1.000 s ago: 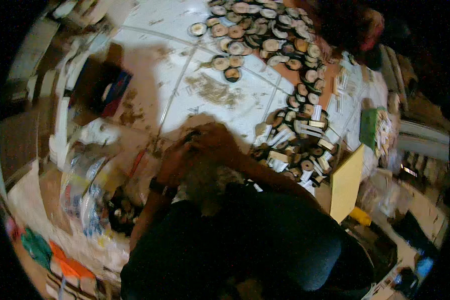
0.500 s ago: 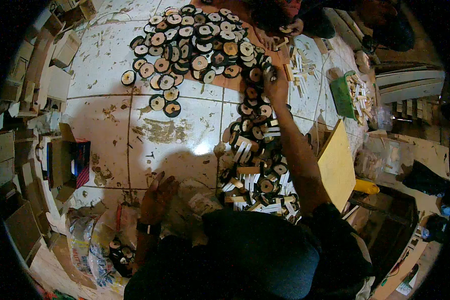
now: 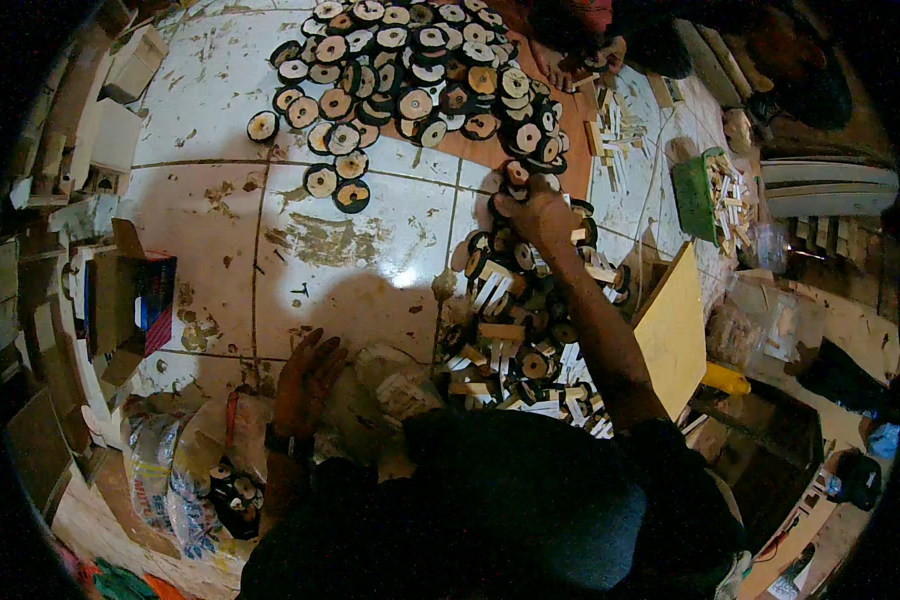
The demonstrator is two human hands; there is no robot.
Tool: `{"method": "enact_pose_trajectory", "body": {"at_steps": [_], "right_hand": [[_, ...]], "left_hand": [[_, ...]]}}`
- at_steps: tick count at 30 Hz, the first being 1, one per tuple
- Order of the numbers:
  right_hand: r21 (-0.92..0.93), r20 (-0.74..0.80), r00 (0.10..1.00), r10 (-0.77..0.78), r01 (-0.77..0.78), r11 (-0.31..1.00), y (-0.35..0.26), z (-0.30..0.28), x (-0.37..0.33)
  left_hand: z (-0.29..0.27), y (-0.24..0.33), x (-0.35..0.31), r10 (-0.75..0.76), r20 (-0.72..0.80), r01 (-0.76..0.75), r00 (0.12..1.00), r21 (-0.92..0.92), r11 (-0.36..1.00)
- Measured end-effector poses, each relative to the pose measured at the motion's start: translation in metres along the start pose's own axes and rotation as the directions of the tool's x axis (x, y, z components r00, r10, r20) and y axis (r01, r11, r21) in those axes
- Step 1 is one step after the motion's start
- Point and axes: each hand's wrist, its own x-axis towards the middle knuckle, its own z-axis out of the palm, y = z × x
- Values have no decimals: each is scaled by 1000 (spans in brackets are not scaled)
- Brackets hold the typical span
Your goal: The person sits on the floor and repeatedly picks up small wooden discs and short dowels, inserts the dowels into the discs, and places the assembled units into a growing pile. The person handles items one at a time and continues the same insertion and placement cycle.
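Note:
My right hand [image 3: 538, 212] reaches to a line of round wooden discs with black rims. Its fingers are bent closed low among the pieces, and a pale-faced disc [image 3: 516, 172] sits right at the fingertips. What lies inside the grip is hidden. My left hand [image 3: 310, 383] hovers by my left knee with its fingers spread, holding nothing. Beyond the right hand a large pile of discs [image 3: 415, 103] spreads over the floor. Below my right forearm lies a heap of discs mixed with white-and-tan wooden pieces [image 3: 500, 332].
A green crate [image 3: 695, 200] of wooden sticks stands at right, near a leaning yellow board [image 3: 672, 335]. Loose sticks [image 3: 620, 130] lie by another person's hand [image 3: 610, 55]. At left are an open carton [image 3: 120, 310] and a plastic sack [image 3: 175, 480] beside more discs.
My right hand has come back toward me from the edge of the big pile to the line of discs. The left hand's fingers have spread, and the view has shifted slightly.

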Motion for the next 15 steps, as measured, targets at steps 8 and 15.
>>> {"method": "enact_pose_trajectory", "body": {"at_steps": [8,15], "right_hand": [[-326,-2,1000,5,-6,945,-36,23,-16],[-251,-81,974,-210,184,950,-13,48,-29]], "left_hand": [[5,0,8,6,55,-16,998,181,983],[0,-6,2,6,20,-5,1000,-22,1000]]}}
